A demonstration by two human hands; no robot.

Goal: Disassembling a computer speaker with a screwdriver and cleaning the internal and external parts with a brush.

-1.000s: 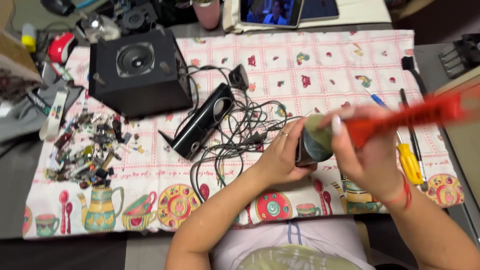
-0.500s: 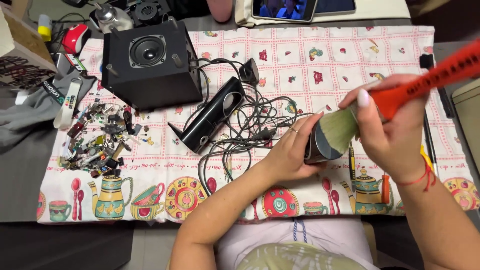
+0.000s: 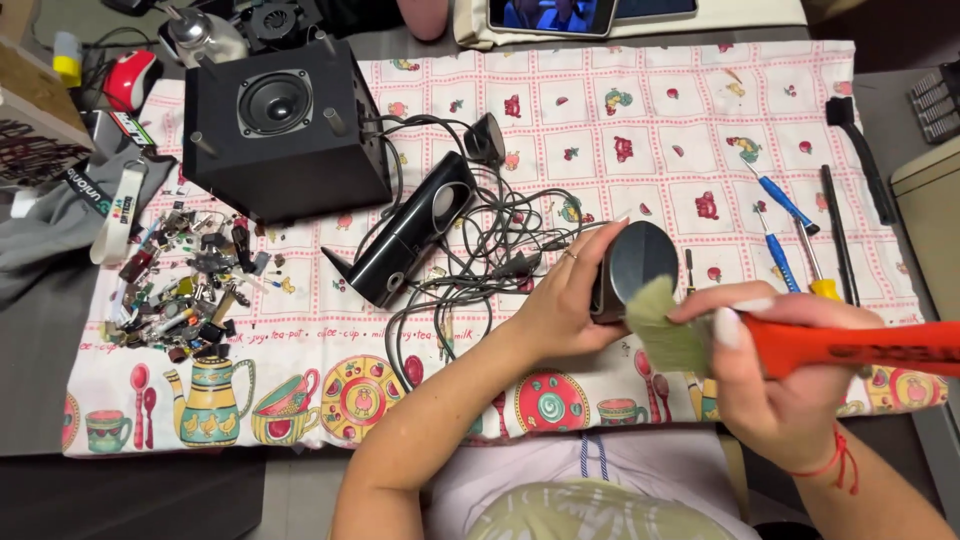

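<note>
The surface [image 3: 40, 400] in front of me carries a patterned cloth [image 3: 600, 110], and well off to the left of my fingers stands the big black speaker box [image 3: 285, 130]. Between it and my left hand lies a long black speaker [image 3: 405, 240] on its side, with a tangle of black cables [image 3: 480, 260] running right up beside my left fingers. Further left sits a heap of small parts [image 3: 185, 290]. My left hand [image 3: 560, 305] is clamped on a small round speaker [image 3: 632, 268], held just above the cloth, its fingers wrapped around the left side. My right hand [image 3: 775, 380] is closed tight on the red handle of a brush [image 3: 850, 345], whose pale bristles touch the small speaker's lower edge. Just beyond my right fingers lie blue-handled screwdrivers [image 3: 785, 205].
</note>
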